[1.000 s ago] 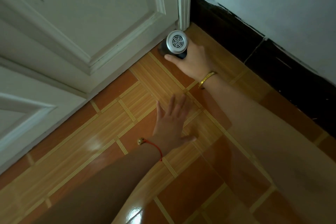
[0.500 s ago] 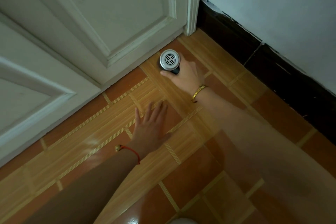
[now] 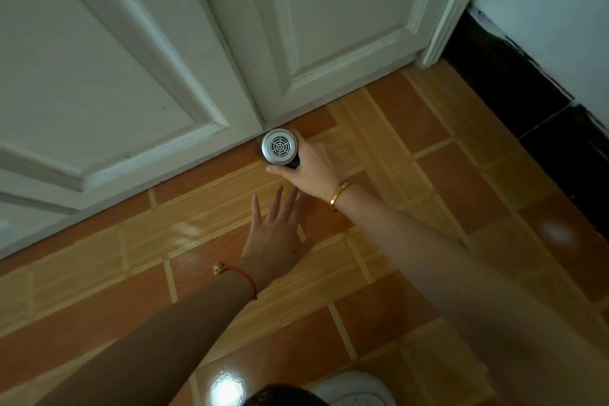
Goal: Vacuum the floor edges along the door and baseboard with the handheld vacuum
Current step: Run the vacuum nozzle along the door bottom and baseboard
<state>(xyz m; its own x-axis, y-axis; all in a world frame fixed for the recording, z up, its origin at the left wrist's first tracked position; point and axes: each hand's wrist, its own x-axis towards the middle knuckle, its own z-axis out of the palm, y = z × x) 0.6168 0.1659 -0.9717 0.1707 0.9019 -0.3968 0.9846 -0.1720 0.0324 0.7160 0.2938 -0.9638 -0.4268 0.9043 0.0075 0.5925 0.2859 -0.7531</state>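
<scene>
Nearest, at the bottom edge, a white shoe (image 3: pixel 354 389) planted on the glossy tiled floor (image 3: pixel 461 175), suggesting a crouch or deep bend to get low enough for edge work. Further out, left hand (image 3: pixel 275 234) released, fingers spread and stretched forward, empty, palm down just above or on the tiles (contact not clear); probably there for balance while leaning in, and kept near the tool without touching it. Red cord bracelet (image 3: pixel 245 275) on that wrist. Beyond it, right hand (image 3: pixel 313 168) clenched around the dark barrel of the handheld vacuum (image 3: pixel 280 147), gold bangle (image 3: pixel 339 194) at the wrist. Held nearly upright, silver vented cap facing up toward the camera, so the intake end, hidden beneath, likely points straight down at the floor. Grip low on the body, thumb toward the near side, which should give steady control for sliding sideways. Vacuum placed right against the foot of the white panelled door (image 3: pixel 329 26), close to where two door leaves meet, presumably because dust collects in that seam and the gap below. Farthest right, door frame (image 3: pixel 441 26) and then the dark baseboard (image 3: pixel 527 82) under the pale wall, well apart from the vacuum; that stretch apparently not being worked at this moment.
</scene>
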